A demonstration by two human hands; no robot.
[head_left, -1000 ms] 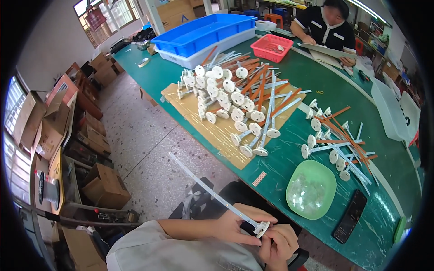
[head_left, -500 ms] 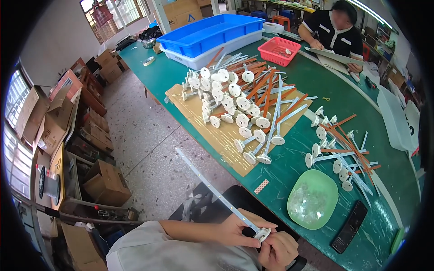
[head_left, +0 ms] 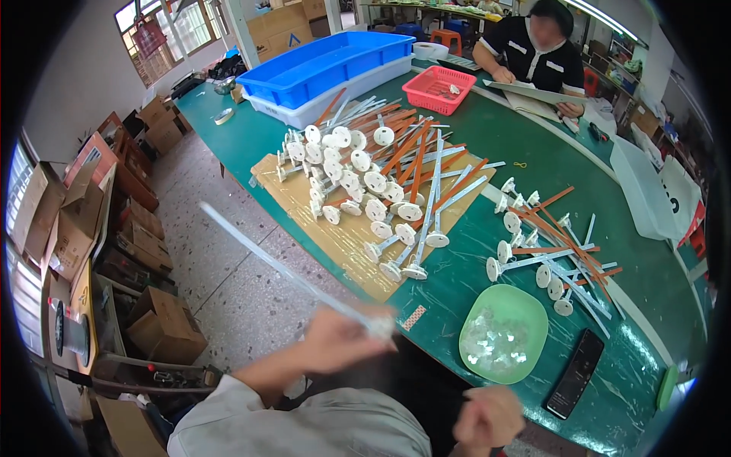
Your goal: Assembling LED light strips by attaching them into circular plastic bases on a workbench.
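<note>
My left hand (head_left: 346, 339), smeared by motion, is closed around the white base end of a pale LED strip (head_left: 263, 255). The strip points up and left over the floor, beyond the table's edge. Lower right, apart from it, my right hand (head_left: 489, 417) has its fingers curled in; whether anything small is between them is hidden. Nearest to that hand on the table is a green bowl (head_left: 537, 335) of small clear pieces. A heap of white round bases (head_left: 375, 181) with light and orange-brown strips lies on a cardboard sheet (head_left: 304, 228).
A smaller group of strips with round bases (head_left: 505, 250) lies on the right of the green table (head_left: 449, 301). A black phone (head_left: 575, 373) is beside the bowl. Farther back stand a blue tray (head_left: 327, 65) on a white one and a red basket (head_left: 440, 90). A person (head_left: 533, 57) sits opposite.
My hands have separated. The left has moved up and left, carrying the LED strip; the right has shifted slightly right and no longer touches the base. The view has shifted a little.
</note>
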